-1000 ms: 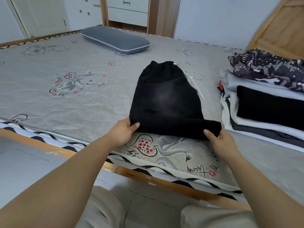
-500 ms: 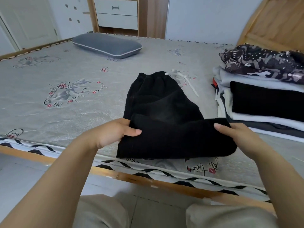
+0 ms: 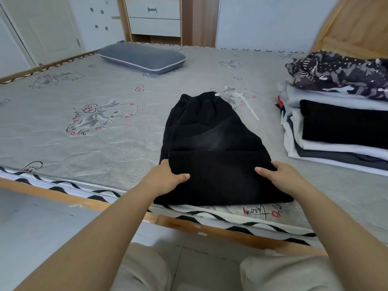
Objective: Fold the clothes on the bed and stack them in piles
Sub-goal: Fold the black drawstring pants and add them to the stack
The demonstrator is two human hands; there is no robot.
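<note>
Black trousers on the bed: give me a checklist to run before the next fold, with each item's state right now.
1. Left hand grips the left side of the black trousers: ok.
2. Right hand grips the right side: ok.
3. Lower layer lies folded up over the trousers, edges roughly even: ok.
4. White drawstring tucked in: not ok, it trails onto the mattress.
5. Pile of folded clothes stands apart from the trousers: ok.
6. Underside free of wrinkles: cannot tell.

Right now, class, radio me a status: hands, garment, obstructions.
Both hands, left and right, gripping black trousers mid-fold. Folded pile waits to the right. Nothing in the way.
</note>
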